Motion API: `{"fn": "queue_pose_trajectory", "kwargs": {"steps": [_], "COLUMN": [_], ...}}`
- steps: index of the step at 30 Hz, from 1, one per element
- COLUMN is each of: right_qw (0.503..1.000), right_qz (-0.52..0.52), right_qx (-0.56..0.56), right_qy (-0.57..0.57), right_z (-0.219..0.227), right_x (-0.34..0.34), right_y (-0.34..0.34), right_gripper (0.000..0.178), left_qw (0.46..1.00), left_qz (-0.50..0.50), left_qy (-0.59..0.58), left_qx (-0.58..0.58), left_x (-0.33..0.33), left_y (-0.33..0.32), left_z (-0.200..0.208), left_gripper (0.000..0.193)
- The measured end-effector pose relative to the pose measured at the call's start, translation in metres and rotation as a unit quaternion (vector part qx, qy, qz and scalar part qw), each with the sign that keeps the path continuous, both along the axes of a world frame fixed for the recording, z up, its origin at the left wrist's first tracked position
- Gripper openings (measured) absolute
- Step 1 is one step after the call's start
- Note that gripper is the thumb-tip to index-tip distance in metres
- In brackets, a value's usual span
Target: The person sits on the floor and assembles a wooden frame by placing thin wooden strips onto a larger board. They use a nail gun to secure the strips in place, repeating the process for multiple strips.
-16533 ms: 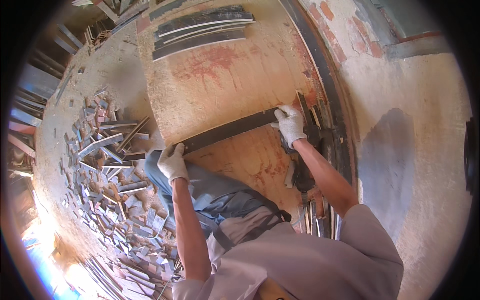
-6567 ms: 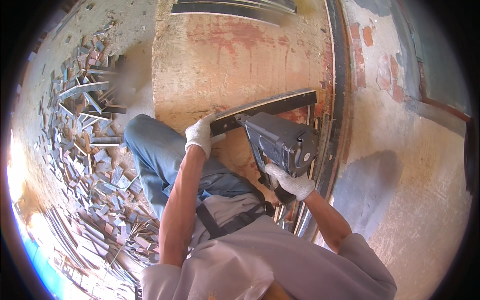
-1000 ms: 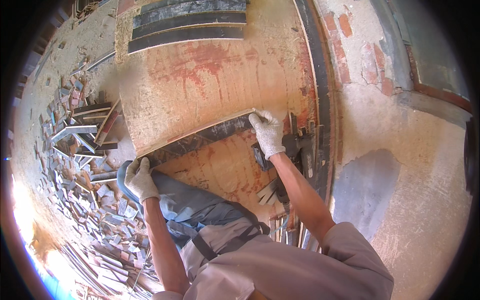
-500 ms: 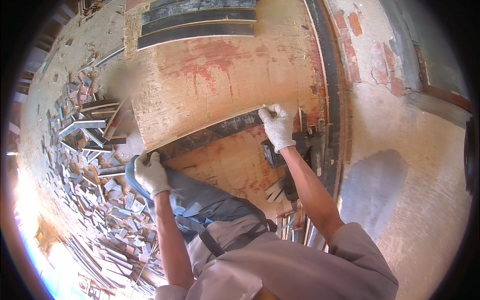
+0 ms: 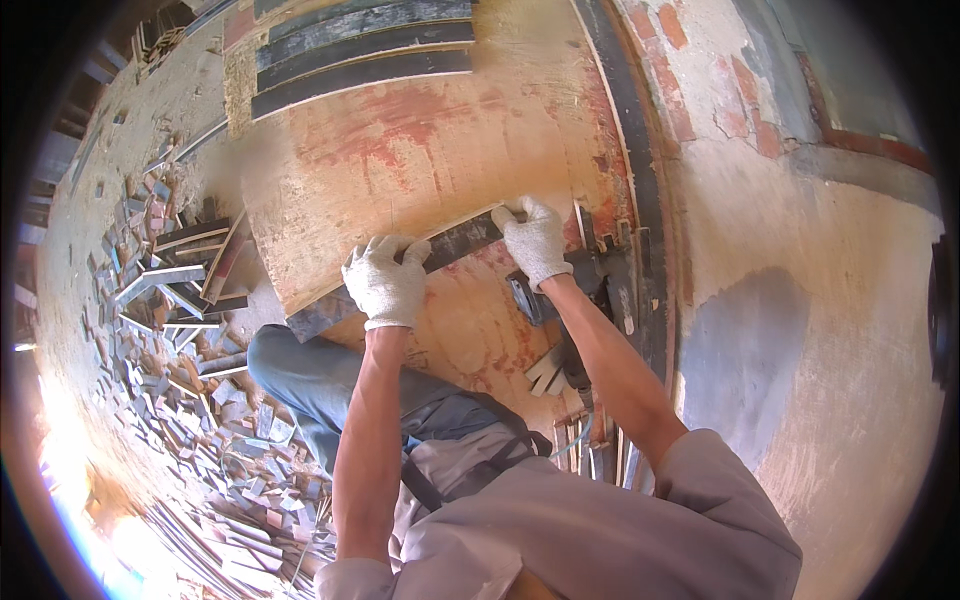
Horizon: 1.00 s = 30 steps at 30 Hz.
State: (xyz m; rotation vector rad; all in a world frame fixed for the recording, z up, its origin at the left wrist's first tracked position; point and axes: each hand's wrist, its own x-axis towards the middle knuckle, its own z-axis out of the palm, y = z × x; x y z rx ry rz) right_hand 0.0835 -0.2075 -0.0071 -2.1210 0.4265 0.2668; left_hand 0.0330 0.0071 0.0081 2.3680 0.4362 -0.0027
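Observation:
A long wooden strip with a dark face and a pale edge [image 5: 463, 243] lies slantwise across a reddish-stained board [image 5: 340, 190]. My left hand [image 5: 385, 285], in a pale knitted glove, is closed over the strip near its middle, fingers curled at the far edge. At the strip's right end my right hand [image 5: 535, 240], gloved alike, grips it with thumb and fingers. The strip's left end sticks out past my left hand, near my knee. Just right of my right hand sits a dark power tool [image 5: 590, 285], partly hidden by my forearm.
Several dark strips [image 5: 365, 42] lie side by side on the board's far part. Wood offcuts [image 5: 215, 400] are heaped on the floor at left. Small pale pieces [image 5: 547, 370] lie beside the tool. A worn plaster wall [image 5: 745, 240] rises at right.
My left hand has moved from the strip's left end rightward to its middle. My right hand stays on the right end. The view has shifted slightly.

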Motion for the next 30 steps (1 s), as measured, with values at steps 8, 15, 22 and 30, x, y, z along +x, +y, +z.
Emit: {"fn": "queue_pose_trajectory", "kwargs": {"steps": [8,15,22,30], "right_qw": [0.906,0.919,0.974,0.948], "right_qz": [0.16,0.054,0.002,-0.138], "right_qx": [-0.389,-0.381,-0.216,0.207], "right_qy": [-0.042,0.084,0.062,0.2], "right_z": [0.079,0.018,0.07,0.173], "right_x": [-0.106,-0.161,-0.142,-0.097], "right_y": [-0.059,-0.071,-0.097,-0.1], "right_gripper": [0.09,0.115,0.076,0.006], "left_qw": [0.999,0.999,0.998,0.999], "left_qz": [0.0,-0.005,-0.006,0.004], "left_qy": [-0.019,-0.015,-0.039,-0.03], "left_qx": [0.027,0.039,0.042,0.036], "left_x": [-0.004,-0.001,-0.004,-0.004], "left_y": [0.003,-0.001,0.001,0.001], "left_z": [-0.006,-0.007,-0.013,-0.013], "left_gripper": [0.016,0.016,0.016,0.015]}}
